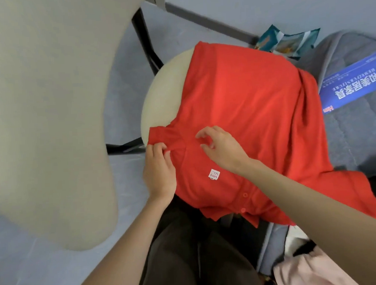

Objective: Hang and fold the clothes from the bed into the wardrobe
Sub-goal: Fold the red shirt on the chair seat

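My left hand [159, 168] pinches the shirt [247, 116] sleeve at the stool [164, 88] edge, I think for folding; right hand [220, 149] hovers empty, half-curled.

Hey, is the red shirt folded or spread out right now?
Mostly spread: the red shirt lies open across the round seat, buttons showing; the left hand pinches its sleeve.
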A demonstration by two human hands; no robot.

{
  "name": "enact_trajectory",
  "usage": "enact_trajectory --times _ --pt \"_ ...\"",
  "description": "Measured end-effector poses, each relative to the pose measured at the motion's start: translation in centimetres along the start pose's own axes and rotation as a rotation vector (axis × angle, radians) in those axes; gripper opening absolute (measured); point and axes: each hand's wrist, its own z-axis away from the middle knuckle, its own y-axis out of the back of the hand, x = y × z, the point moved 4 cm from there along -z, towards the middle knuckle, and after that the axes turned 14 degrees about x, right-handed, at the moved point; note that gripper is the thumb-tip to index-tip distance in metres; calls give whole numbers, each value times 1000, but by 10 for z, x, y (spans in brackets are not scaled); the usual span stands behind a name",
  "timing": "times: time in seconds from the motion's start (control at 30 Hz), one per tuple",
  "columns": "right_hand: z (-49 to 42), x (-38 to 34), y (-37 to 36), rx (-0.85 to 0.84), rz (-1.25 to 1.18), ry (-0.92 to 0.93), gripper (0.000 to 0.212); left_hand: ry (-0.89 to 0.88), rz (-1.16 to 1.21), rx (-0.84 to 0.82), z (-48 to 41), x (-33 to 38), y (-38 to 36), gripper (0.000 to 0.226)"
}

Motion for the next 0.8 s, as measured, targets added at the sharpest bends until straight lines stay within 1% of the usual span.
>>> enact_trajectory --times 0.1,0.17,0.23,0.37,0.43,0.53,0.6,0.67,0.73,0.77,0.8 --pt "-14 -16 -8 -41 -4 58 35 71 35 102 -3 0 6 12" --pt "-20 -23 -11 -54 27 92 38 181 58 157 -7 -2 6 13" --pt "-23 -24 -11 -25 79 120 38 329 71 204 -13 -6 3 15" --pt "-20 -15 1 105 123 100 28 629 122 253 -26 -10 -11 17" --pt "-13 -2 10 115 157 77 21 724 203 253 -31 -9 -20 17" --pt "9 31 28 89 265 -32 15 766 291 278 -30 -1 -28 15" --pt "29 60 43 125 391 -140 17 805 309 330 -28 3 -28 14" --pt "53 90 59 185 470 -300 21 863 358 379 -29 2 -30 17" --pt "73 113 75 283 428 -454 21 890 393 402 -30 2 -33 21" --pt "81 121 81 344 377 -501 21 849 373 395 -29 7 -33 22" --pt "88 128 87 408 326 -520 22 769 344 371 -27 15 -34 25"
